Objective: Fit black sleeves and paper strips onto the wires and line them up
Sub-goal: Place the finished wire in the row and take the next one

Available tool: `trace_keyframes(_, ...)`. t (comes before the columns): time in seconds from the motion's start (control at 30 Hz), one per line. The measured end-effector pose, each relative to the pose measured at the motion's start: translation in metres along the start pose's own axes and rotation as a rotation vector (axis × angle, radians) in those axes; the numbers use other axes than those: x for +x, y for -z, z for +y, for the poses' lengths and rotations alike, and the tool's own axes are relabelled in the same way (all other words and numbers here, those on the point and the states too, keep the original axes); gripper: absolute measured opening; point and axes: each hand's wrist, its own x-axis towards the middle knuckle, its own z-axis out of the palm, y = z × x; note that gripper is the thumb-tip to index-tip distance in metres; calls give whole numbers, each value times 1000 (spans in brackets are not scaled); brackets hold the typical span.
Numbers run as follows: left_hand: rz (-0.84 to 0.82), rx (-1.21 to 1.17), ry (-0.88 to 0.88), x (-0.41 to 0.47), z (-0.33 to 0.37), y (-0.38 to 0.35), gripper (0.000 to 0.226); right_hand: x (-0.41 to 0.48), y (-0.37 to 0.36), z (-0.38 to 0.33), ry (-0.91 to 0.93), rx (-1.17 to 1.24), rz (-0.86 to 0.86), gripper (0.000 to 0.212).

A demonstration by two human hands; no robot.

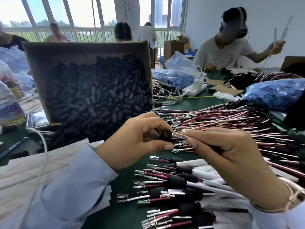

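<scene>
Box [92,86]: tilted, heaped with loose black sleeves. Left hand [138,138]: pinching one sleeve [165,136], bore facing right. Wire [179,135]: pinched by right hand [227,154], long axis left-right, terminals at sleeve mouth, possibly just entering. Pile [231,118]: behind right hand. Finished row [175,181]: below both hands.

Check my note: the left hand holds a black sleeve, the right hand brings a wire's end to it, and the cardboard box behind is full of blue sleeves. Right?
One slip: the sleeves in the cardboard box are black, not blue, as the head view shows. The rest stands: the left hand holds a black sleeve and the right hand brings a wire end to it.
</scene>
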Motion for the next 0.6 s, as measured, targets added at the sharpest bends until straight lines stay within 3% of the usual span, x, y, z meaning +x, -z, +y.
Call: trace_keyframes(0.6,-95,178,-23,-5,22,7,31,-5,3,-6,-70,-211,-99,27)
